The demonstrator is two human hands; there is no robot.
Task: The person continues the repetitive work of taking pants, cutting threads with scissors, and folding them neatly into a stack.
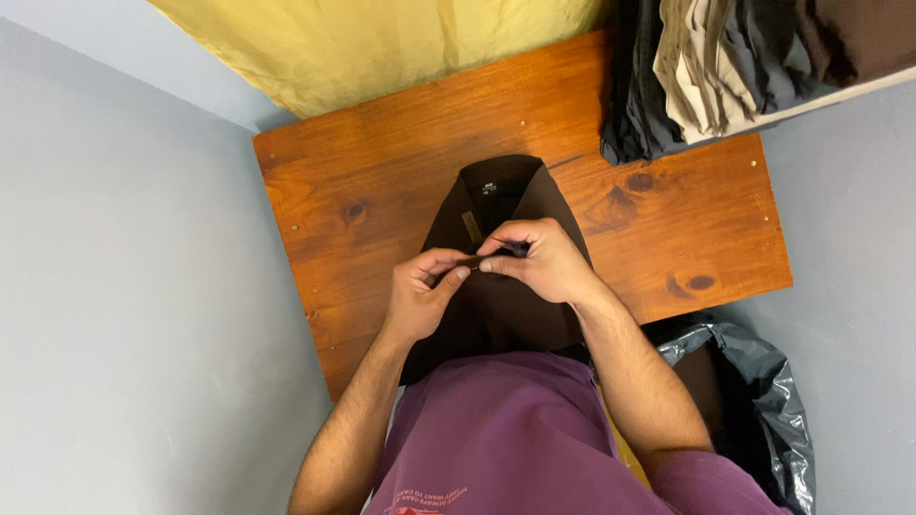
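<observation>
Both hands (487, 272) pinch the dark shirt (496, 305), collar seemingly pointing away

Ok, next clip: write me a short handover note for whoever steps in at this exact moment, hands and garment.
Left hand: fingertips pinched on the front placket of the dark brown shirt.
Right hand: grip closed on the same placket, just beside the left.
Shirt lies flat, collar away from the person, on the wooden table.
Hanging clothes at the table's far right; black plastic bag lower right.
Done: shirt laid out. Whether it is buttoned cannot be told; not yet folded.
</observation>
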